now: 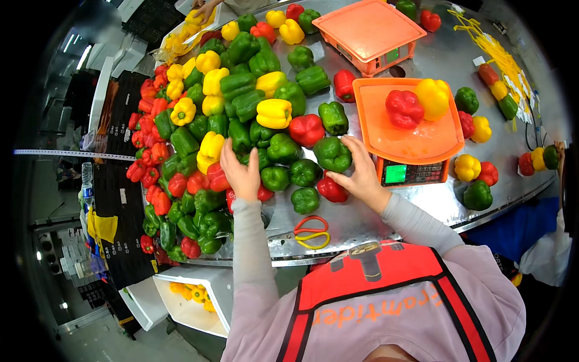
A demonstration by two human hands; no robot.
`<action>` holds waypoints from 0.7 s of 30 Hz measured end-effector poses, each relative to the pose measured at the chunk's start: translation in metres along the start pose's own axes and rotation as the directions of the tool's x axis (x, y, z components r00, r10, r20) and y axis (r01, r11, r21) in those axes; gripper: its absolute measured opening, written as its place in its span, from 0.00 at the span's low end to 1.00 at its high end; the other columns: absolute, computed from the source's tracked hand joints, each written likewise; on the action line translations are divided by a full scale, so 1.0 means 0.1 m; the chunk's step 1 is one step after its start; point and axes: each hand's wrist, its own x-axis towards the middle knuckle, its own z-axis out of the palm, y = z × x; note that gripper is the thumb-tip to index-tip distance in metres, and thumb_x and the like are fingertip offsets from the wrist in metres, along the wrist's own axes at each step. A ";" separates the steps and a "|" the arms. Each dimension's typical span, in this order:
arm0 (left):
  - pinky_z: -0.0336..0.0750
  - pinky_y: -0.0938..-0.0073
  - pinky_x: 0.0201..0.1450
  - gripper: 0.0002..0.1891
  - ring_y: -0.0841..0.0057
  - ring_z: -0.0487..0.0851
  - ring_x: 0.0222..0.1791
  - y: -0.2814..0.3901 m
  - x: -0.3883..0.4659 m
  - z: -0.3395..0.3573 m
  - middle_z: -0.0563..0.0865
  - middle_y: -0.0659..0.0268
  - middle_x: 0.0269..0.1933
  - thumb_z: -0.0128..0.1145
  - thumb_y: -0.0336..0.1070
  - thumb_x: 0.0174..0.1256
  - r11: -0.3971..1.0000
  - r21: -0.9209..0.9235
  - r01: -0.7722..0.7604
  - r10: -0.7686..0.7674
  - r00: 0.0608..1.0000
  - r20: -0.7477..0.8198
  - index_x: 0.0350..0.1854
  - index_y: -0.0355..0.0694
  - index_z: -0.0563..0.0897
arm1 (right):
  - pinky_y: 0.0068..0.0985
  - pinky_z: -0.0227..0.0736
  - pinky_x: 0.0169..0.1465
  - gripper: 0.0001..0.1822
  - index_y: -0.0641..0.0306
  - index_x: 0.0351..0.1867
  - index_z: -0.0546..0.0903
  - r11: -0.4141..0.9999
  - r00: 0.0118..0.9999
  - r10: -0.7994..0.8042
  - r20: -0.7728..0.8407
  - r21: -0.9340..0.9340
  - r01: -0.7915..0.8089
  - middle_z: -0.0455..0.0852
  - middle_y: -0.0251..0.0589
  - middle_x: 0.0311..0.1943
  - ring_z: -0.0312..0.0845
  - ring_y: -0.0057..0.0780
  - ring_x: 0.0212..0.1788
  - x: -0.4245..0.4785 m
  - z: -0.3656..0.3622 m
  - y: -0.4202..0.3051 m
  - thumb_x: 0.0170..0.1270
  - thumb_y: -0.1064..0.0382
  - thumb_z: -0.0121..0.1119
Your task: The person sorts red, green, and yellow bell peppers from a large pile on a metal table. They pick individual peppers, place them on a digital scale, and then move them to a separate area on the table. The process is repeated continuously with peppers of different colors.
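Note:
My right hand (359, 174) has its thumb and fingers around the right side of a green bell pepper (333, 154), just left of the near orange scale (409, 174). On that scale's tray (375, 140) lie a red bell pepper (404, 109) and a yellow bell pepper (432, 99). My left hand (242, 174), its fingers apart, is over the pepper heap beside a yellow bell pepper (210, 151) and a red bell pepper (218, 177); nothing is seen held in it. Scissors with red and yellow handles (312, 233) lie near the table's front edge.
A second orange scale (368, 27) stands farther back. Mixed pepper groups (467, 167) and yellow ties (488, 45) lie at the right. White foam boxes (181, 307) are at lower left. Another person's hand (206, 10) reaches into a box of yellow peppers at top left; another is at the far right.

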 end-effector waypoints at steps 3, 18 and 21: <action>0.63 0.54 0.69 0.36 0.47 0.70 0.65 -0.21 0.40 0.25 0.74 0.45 0.64 0.69 0.40 0.59 1.000 -0.017 0.013 -0.012 0.996 0.087 0.67 0.31 0.69 | 0.40 0.68 0.67 0.43 0.63 0.66 0.69 1.000 1.000 -0.020 -0.002 -0.008 0.020 0.70 0.54 0.63 0.69 0.53 0.65 0.10 0.09 0.02 0.47 0.59 0.78; 0.70 0.58 0.66 0.43 0.53 0.75 0.62 -0.54 1.25 0.61 0.77 0.52 0.62 0.74 0.41 0.42 0.929 0.308 -0.204 0.078 0.924 0.374 0.67 0.40 0.72 | 0.41 0.74 0.58 0.43 0.63 0.66 0.66 0.979 0.979 0.195 0.061 -0.065 -0.191 0.74 0.53 0.58 0.75 0.56 0.57 -0.01 0.02 0.06 0.48 0.58 0.76; 0.71 0.60 0.65 0.43 0.52 0.76 0.61 -0.53 1.24 0.51 0.77 0.50 0.62 0.75 0.39 0.40 0.960 0.241 -0.142 0.050 0.934 0.353 0.65 0.39 0.73 | 0.41 0.74 0.58 0.42 0.59 0.66 0.68 0.967 0.987 0.159 0.030 -0.206 -0.150 0.73 0.52 0.60 0.75 0.56 0.56 -0.04 0.02 0.10 0.48 0.59 0.75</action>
